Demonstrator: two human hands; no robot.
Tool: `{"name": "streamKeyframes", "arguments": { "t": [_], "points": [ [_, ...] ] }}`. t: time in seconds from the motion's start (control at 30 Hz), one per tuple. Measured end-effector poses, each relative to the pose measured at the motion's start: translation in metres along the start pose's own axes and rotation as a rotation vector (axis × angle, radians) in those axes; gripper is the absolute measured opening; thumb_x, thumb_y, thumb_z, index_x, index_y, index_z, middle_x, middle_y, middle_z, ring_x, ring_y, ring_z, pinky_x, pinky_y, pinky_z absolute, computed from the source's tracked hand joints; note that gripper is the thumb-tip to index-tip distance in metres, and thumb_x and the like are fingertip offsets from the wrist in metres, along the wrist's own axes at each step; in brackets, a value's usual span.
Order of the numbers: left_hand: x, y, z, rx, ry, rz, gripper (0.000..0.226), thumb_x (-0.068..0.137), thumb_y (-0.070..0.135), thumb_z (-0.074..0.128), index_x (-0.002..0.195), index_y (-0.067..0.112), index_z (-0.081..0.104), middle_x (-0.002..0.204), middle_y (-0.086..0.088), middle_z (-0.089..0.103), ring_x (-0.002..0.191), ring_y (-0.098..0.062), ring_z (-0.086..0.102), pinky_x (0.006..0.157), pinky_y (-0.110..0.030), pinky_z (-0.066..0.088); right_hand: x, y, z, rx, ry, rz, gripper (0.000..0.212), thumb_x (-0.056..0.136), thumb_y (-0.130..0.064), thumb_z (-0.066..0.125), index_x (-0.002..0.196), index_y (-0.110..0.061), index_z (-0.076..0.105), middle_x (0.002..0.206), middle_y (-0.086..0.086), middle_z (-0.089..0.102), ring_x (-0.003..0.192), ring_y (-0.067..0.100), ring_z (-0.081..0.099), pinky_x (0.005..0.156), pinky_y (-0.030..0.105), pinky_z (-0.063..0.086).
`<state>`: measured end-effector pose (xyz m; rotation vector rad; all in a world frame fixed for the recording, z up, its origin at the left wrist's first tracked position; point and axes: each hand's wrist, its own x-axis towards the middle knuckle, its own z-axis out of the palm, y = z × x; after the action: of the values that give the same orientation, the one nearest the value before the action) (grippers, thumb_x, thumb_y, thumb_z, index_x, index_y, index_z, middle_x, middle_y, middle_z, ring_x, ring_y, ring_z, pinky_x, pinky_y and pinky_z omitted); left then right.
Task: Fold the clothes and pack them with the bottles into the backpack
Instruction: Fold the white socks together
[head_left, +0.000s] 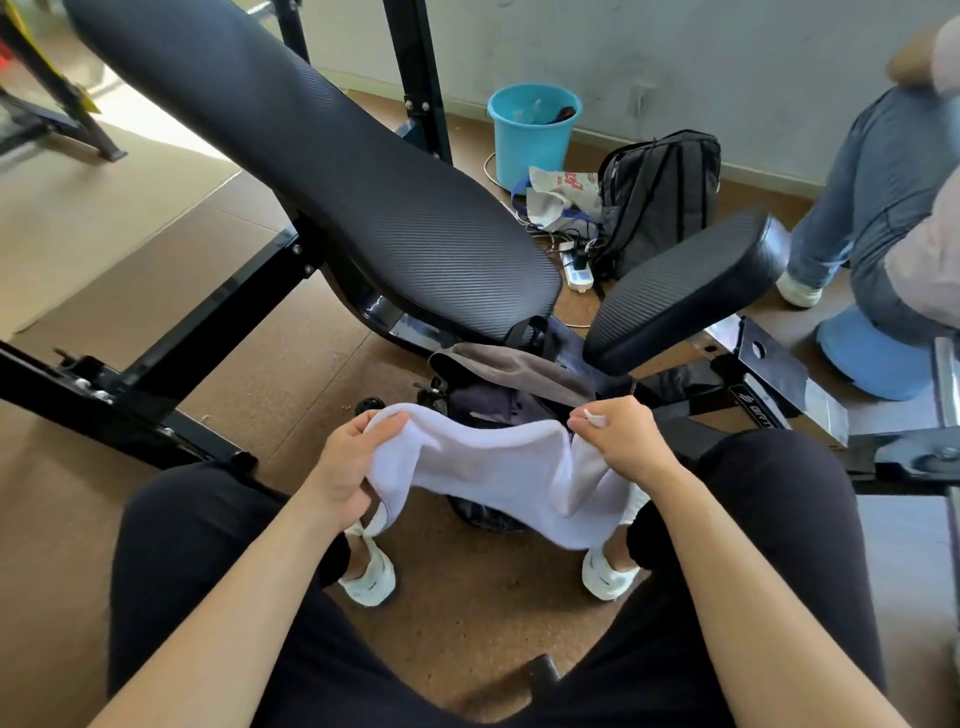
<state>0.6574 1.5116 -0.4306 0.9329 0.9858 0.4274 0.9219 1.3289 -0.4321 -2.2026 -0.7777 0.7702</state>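
A white folded garment (493, 473) hangs stretched between both hands above my knees. My left hand (345, 467) grips its left end with curled fingers. At the right end, my right hand (621, 441) pinches the top corner. Just beyond the cloth, an open dark backpack (498, 384) sits on the floor under the bench, with dark clothing inside and a grey-brown flap on top. No bottles are visible.
A black weight bench pad (363, 182) and its smaller seat pad (685, 291) stand ahead on a black steel frame (156, 374). A second black backpack (660, 192), a blue bucket (532, 135) and a power strip (579, 270) lie behind. Another person's jeans-clad legs (872, 208) are at right.
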Motion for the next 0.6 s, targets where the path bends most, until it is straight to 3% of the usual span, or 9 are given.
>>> {"name": "streamKeyframes", "arguments": {
  "t": [0.07,0.13,0.2,0.3,0.47,0.53,0.6],
  "points": [
    [-0.002,0.0,0.001,-0.027,-0.052,-0.031,0.027,0.081,0.028,0.079,0.1,0.01,0.073,0.094,-0.016,0.072,0.087,-0.029,0.068,0.076,-0.041,0.054,-0.003,-0.005,0.002,0.096,0.012,0.031,0.04,0.094,-0.022,0.071,0.057,-0.012,0.063,0.057,0.001,0.059,0.063,0.013,0.053,0.059,0.028,0.042],
    [-0.003,-0.003,0.004,-0.05,-0.106,-0.083,0.036,0.086,0.027,0.074,0.114,0.005,0.071,0.106,-0.021,0.072,0.095,-0.033,0.07,0.083,-0.043,0.056,-0.005,-0.009,0.007,0.198,0.016,0.046,0.036,0.092,-0.024,0.073,0.056,-0.022,0.07,0.058,0.001,0.065,0.065,0.013,0.057,0.06,0.027,0.045],
    [-0.004,-0.008,0.011,-0.043,-0.137,-0.135,0.042,0.089,0.024,0.072,0.124,0.001,0.068,0.117,-0.026,0.07,0.104,-0.04,0.067,0.092,-0.05,0.054,-0.008,-0.011,0.014,0.308,0.018,0.033,0.02,0.093,-0.027,0.074,0.078,-0.015,0.08,0.078,0.011,0.075,0.076,0.014,0.064,0.07,0.032,0.05],
    [-0.009,-0.02,0.026,0.039,-0.13,-0.164,0.039,0.089,0.025,0.073,0.123,0.006,0.071,0.122,-0.027,0.069,0.109,-0.044,0.066,0.102,-0.055,0.05,-0.014,-0.016,0.026,0.458,0.025,0.011,0.023,0.098,-0.022,0.068,0.098,-0.002,0.079,0.104,-0.001,0.078,0.097,0.011,0.071,0.082,0.03,0.053],
    [-0.021,-0.027,0.05,0.058,-0.185,-0.161,0.026,0.098,0.016,0.064,0.121,0.007,0.074,0.117,-0.017,0.074,0.108,-0.032,0.07,0.085,-0.036,0.059,-0.024,-0.019,0.047,0.534,-0.035,-0.03,0.025,0.101,-0.015,0.063,0.123,-0.013,0.073,0.121,0.004,0.074,0.109,0.019,0.071,0.093,0.041,0.06],
    [-0.023,-0.03,0.056,0.068,-0.186,-0.161,0.026,0.098,0.015,0.064,0.122,0.008,0.073,0.117,-0.014,0.075,0.112,-0.032,0.069,0.089,-0.037,0.056,-0.03,-0.024,0.056,0.452,-0.062,-0.063,0.032,0.102,-0.015,0.061,0.133,-0.014,0.066,0.125,0.003,0.071,0.11,0.015,0.07,0.093,0.036,0.06],
    [-0.024,-0.031,0.061,0.084,-0.191,-0.152,0.024,0.098,0.014,0.064,0.119,0.007,0.073,0.114,-0.014,0.076,0.11,-0.032,0.07,0.09,-0.039,0.056,-0.036,-0.03,0.065,0.33,-0.042,-0.127,0.026,0.1,-0.017,0.064,0.126,-0.017,0.069,0.113,-0.002,0.074,0.099,0.007,0.069,0.083,0.027,0.059]
  ]
}}
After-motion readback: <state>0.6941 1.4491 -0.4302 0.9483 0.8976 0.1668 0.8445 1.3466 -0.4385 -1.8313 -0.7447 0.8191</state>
